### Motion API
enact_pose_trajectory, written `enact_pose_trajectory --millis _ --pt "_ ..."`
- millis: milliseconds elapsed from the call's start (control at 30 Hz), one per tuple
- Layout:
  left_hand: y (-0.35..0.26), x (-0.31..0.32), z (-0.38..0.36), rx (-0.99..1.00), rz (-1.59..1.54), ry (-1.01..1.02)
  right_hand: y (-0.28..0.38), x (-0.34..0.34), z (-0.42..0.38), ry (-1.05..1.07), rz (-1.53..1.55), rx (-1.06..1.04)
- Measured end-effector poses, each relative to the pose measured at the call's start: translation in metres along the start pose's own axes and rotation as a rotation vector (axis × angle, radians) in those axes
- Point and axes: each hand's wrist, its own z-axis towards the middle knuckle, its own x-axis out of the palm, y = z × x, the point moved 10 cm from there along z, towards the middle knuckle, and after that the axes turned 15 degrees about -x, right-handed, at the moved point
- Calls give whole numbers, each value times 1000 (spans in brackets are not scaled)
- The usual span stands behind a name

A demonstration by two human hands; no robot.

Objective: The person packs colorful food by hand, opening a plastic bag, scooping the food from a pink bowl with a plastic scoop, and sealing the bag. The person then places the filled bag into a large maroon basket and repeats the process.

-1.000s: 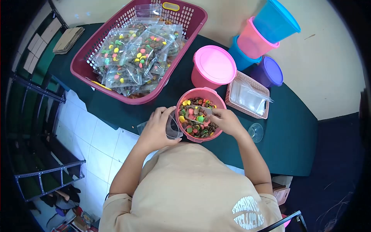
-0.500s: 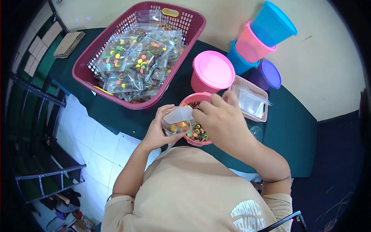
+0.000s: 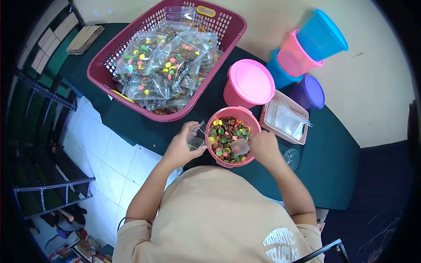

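Note:
My left hand [image 3: 179, 148] is closed on a clear plastic bag [image 3: 195, 142], whose mouth spreads open beside the left rim of a pink tub [image 3: 251, 117]. Small round chocolate-brown, green, yellow and coral pieces [image 3: 227, 133] fill much of that tub. At its right rim, my right hand [image 3: 265, 148] is closed round the handle of a translucent scoop [image 3: 240, 147]. The scoop's bowl rests among the pieces, slightly blurred; the handle is mostly hidden by my fingers.
A maroon basket [image 3: 98, 78] heaped with filled clear bags [image 3: 169, 61] stands at the back left. Behind the tub are a lidded pink container [image 3: 251, 81], a small basket of flat bags [image 3: 285, 120] and stacked buckets [image 3: 302, 50]. A clear round dish [image 3: 291, 158] lies right.
My right hand has moved down and right, away from the bag, bringing the scoop into the tub. My left hand still holds the bag, now slightly lower and left of the tub.

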Motion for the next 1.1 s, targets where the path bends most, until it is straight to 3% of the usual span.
enact_pose_trajectory --millis 67,133,267,433,633,900,1100 --pt "4 9 3 -10 34 25 8 22 -1 -51 90 13" --pt "8 19 4 -19 76 58 11 8 -7 -334 151 99" --pt "-1 23 7 23 102 69 7 38 -6 -275 461 242" --pt "-7 25 8 65 151 52 14 33 -7 -477 493 237" --pt "-12 24 3 97 100 73 4 38 -13 -569 523 200" --pt "-41 14 -18 255 340 -70 -24 14 -28 -551 566 266" --pt "-61 15 -28 356 146 -145 -47 -18 -52 -686 661 282"
